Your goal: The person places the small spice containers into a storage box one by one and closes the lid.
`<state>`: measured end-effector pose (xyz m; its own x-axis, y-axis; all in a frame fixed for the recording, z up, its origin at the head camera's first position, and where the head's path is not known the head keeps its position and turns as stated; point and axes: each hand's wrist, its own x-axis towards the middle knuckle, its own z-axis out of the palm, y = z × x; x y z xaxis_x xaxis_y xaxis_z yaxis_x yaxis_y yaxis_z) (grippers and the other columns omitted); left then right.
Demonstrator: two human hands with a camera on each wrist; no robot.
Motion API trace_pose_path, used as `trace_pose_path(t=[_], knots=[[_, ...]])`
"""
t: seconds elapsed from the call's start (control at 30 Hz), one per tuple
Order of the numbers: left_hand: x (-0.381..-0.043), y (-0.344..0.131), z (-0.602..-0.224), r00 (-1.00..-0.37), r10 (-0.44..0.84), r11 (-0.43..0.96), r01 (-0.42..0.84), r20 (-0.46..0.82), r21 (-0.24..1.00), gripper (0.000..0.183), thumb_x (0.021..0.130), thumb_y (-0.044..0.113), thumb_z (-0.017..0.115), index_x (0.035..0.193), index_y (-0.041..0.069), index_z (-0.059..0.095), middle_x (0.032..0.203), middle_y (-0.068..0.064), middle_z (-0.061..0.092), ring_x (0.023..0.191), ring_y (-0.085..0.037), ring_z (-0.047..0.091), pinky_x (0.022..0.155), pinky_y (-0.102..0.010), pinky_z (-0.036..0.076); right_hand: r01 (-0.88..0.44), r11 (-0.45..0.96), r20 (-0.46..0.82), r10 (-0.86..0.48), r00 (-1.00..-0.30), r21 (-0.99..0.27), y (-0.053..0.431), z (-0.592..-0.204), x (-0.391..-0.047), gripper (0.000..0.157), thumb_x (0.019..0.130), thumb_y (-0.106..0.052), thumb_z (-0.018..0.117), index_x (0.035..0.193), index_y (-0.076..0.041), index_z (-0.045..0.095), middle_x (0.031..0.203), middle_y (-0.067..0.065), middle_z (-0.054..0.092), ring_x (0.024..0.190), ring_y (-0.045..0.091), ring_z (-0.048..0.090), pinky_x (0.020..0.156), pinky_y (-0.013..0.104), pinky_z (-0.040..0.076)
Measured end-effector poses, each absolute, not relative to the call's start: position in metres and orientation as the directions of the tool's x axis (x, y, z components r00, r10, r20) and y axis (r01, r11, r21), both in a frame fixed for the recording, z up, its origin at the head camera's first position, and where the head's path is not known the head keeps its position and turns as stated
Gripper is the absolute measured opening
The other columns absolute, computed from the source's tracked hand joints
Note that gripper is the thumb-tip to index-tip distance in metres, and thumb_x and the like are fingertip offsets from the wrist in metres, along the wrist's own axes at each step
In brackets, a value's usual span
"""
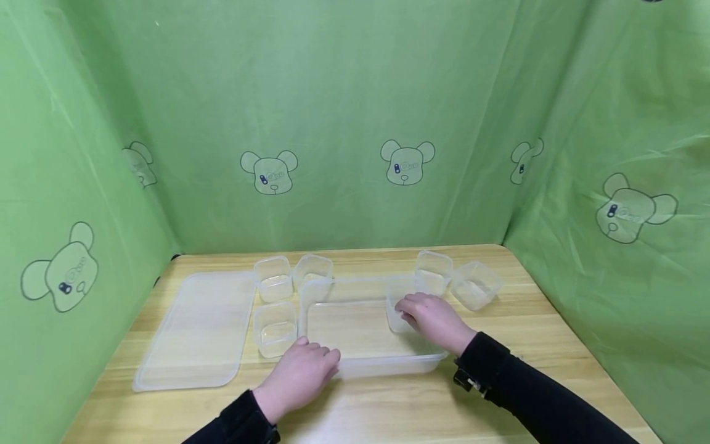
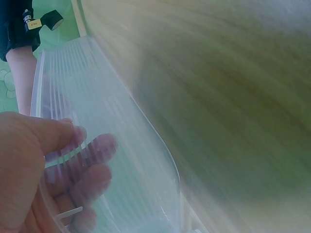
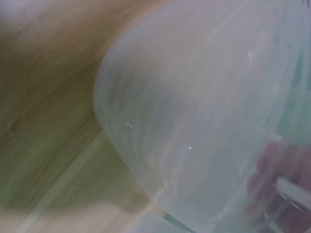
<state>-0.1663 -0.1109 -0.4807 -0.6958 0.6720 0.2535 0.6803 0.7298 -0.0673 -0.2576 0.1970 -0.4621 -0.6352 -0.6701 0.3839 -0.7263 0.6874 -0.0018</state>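
A large clear plastic box point(image 1: 388, 368) stands uncovered in the middle of the table. My left hand point(image 1: 302, 376) grips its near left rim; in the left wrist view the thumb lies outside the wall and the fingers point(image 2: 92, 182) show through from inside. Within the box, toward its right end, is a small clear square container point(image 1: 395, 314). Its edge is pinched by my right hand point(image 1: 435, 320), which reaches over the box's right side. The right wrist view shows those fingers point(image 3: 272, 170) only blurred, through the box wall.
A flat translucent lid point(image 1: 196, 333) lies at the left. Between lid and box stand small clear containers point(image 1: 275, 330), point(image 1: 273, 279) and another behind the box's left corner point(image 1: 313, 269). At the right are two more containers point(image 1: 434, 269), point(image 1: 476, 287). Green curtains point(image 1: 344, 216) enclose the wooden table point(image 1: 532, 345).
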Motion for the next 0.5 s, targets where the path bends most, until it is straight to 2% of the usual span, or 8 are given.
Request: trace_pose_path(t=[0.5], knots=[[-0.1662,-0.1104,-0.4811,-0.700,0.670,0.734,0.676,0.249,-0.074,0.017,0.094,0.032,0.068,0.087,0.021,0.058,0.073,0.011,0.061,0.065,-0.007,0.054,0.064,-0.023,0.035,-0.713,0.700,0.346,-0.659,-0.668,-0.044,0.1973,-0.4632,-0.2557,0.015,0.084,-0.002,0.077,0.095,-0.010,0.071,0.088,-0.002,0.069,0.080,0.018,0.067,0.070,0.035,0.056]])
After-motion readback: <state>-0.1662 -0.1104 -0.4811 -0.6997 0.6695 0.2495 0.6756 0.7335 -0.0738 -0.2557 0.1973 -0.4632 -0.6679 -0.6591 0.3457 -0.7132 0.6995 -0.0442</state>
